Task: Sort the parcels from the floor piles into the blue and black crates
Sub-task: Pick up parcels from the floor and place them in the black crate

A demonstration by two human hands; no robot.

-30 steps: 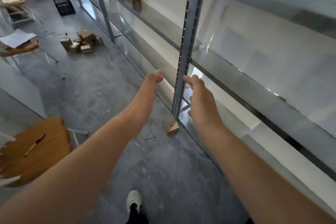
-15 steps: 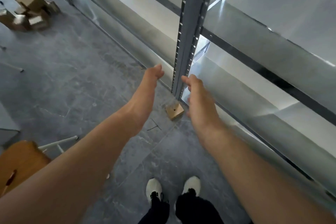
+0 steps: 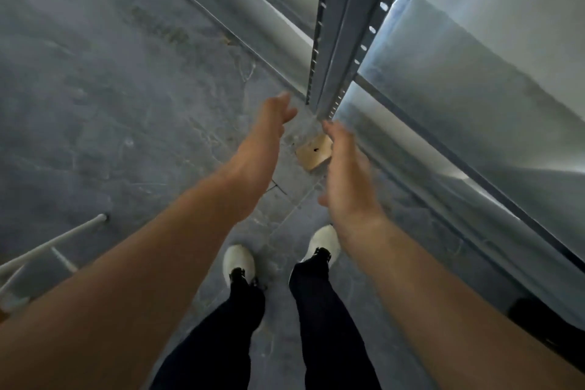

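The view tips further down than half a second ago: the far pile of boxes drops out of sight, and both hands sit lower around the small parcel (image 3: 311, 153). The left hand (image 3: 269, 130) and right hand (image 3: 346, 174) are empty, fingers straight and loose, held apart with the parcel between them (neither seems to touch it yet). I judge a pick-up is about to begin. The parcel is a small tan cardboard box with a dark speck on top, lying askew on the grey floor (image 3: 126, 104) at the foot of the shelf upright (image 3: 338, 25).
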